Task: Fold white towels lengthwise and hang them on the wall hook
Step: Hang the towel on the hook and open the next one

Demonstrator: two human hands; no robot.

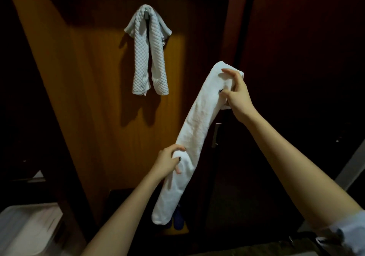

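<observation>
A plain white towel [194, 129], folded into a long narrow strip, slants from upper right to lower left in front of me. My right hand [236, 94] grips its upper end. My left hand [169, 162] grips the strip lower down, and the tail hangs free below it. A quilted white towel [147, 58] is draped over the grey wall hook [146, 13] on the wooden panel, both its ends hanging down. The plain towel sits to the right of and below the hook.
A lit wooden panel [94, 90] carries the hook. To its right is a dark door with a metal handle [216, 135]. A white bin [27, 228] stands at the lower left. Blue shoes [177, 221] lie on the floor below the towel.
</observation>
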